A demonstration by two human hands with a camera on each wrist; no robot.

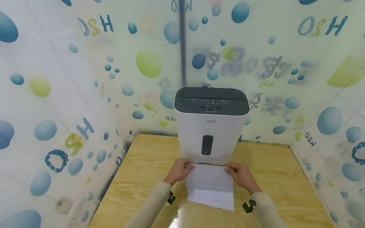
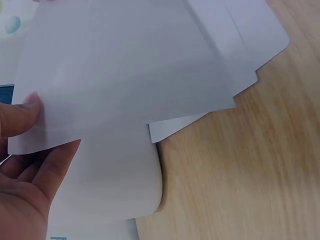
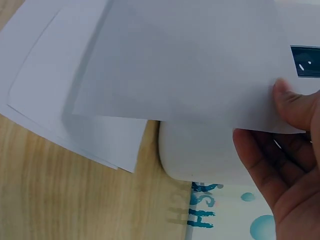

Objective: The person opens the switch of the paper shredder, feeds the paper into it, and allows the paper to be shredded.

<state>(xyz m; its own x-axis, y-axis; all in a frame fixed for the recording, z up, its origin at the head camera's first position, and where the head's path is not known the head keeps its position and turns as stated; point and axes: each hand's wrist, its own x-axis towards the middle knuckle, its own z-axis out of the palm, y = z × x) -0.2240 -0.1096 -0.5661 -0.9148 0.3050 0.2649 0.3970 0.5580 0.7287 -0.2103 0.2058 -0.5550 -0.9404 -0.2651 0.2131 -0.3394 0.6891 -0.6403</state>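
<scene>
A white sheet of paper (image 1: 211, 178) is held up at the foot of the shredder, above several loose sheets (image 1: 212, 198) on the table. My left hand (image 1: 180, 170) pinches its upper left corner, thumb on the near face and fingers behind, as the left wrist view shows of the same hand (image 2: 30, 165). At the upper right corner my right hand (image 1: 241, 176) pinches it the same way; in the right wrist view the hand (image 3: 290, 155) has its thumb on the sheet (image 3: 185, 65).
The white shredder (image 1: 211, 136) with a dark grey top (image 1: 211, 101) stands upright at the back of the wooden table (image 1: 154, 158). Behind it and at both sides hangs a patterned curtain (image 1: 148, 95).
</scene>
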